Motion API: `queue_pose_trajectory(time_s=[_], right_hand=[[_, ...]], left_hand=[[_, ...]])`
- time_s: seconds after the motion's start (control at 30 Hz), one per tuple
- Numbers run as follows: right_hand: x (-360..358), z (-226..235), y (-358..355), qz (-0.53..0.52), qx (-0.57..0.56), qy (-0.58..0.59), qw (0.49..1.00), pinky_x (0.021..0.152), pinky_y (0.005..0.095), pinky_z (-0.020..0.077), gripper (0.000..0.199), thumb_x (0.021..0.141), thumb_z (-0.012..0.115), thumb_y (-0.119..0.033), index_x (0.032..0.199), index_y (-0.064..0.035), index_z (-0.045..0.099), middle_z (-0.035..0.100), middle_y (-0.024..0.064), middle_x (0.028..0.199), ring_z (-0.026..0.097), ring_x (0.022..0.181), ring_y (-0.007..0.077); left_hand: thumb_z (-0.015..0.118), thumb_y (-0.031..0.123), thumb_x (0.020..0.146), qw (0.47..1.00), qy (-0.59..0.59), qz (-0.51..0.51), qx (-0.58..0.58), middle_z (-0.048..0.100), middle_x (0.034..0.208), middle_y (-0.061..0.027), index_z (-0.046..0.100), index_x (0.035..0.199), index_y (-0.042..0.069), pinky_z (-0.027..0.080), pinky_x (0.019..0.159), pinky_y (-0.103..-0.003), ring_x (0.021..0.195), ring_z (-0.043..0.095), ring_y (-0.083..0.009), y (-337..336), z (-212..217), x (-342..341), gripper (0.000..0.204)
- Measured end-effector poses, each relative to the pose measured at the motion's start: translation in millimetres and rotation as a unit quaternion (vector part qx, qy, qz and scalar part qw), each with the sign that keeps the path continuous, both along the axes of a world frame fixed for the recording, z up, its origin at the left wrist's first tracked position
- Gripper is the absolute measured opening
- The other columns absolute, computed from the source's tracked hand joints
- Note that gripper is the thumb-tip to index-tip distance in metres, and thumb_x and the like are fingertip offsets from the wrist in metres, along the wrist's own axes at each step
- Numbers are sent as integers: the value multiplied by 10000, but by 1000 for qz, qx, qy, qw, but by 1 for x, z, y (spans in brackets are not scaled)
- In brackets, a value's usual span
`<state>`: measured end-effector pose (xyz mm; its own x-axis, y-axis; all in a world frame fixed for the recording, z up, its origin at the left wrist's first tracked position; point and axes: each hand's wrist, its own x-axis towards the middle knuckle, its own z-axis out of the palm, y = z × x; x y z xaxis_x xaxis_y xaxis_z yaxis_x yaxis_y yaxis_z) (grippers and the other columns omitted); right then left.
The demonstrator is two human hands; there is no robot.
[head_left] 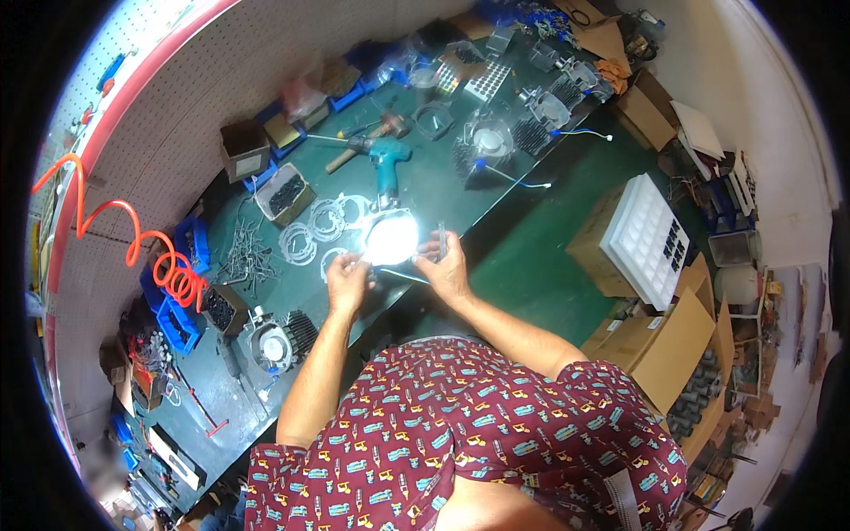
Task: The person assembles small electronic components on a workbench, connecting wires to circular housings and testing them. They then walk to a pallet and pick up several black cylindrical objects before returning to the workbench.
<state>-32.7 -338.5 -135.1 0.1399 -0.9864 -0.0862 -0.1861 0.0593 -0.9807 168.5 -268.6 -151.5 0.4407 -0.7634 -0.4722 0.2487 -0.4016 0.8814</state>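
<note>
While both hands grip the bright round disc (pixel 390 239) over the table (pixel 425 186) edge, left hand (pixel 347 281) and right hand (pixel 449 265) pinching its rim, several loose rings (pixel 312 232) lie unfitted beside it

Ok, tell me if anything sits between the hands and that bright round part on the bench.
Nothing visible does. The left hand and right hand are already at the edges of the round part, one on each side.

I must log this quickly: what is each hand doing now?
Left hand: closed, gripping the edge of the bright round disc.
Right hand: closed, holding the disc's other edge.
</note>
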Motion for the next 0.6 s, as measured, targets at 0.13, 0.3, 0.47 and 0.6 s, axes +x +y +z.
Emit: queue_pose_trajectory(time_s=[0.13,0.3,0.47,0.6], right_hand=[[-19,17,-13,-81,103,-146,981,535,239,516,288,990,614,-231,1174,-30,522,690,113,963,683,791,155],[-71,66,-40,-75,156,-360,917,536,262,523,191,1055,504,-238,1120,-61,538,690,140,967,695,817,204],[-106,102,-67,-51,190,-418,887,628,291,551,217,1047,539,-251,1151,-63,560,695,136,988,696,826,209],[-142,102,-100,-23,184,-428,885,648,308,557,232,1047,541,-261,1158,-59,565,701,142,1007,702,823,212]], left_hand=[[678,175,958,993,-104,18,-60,587,753,16,605,1135,11,477,515,-236,631,525,-65,2,18,-4,252],[637,129,976,965,-170,-80,-182,700,952,-53,677,1197,-29,554,678,-255,809,644,-99,-28,64,-54,275],[617,110,983,948,-196,-179,-175,691,1104,-116,582,1346,-60,523,861,-297,958,642,-155,-64,63,-111,402],[604,117,998,944,-190,-217,-159,679,1084,-111,554,1369,-66,551,754,-278,893,632,-134,-99,56,-151,417]])
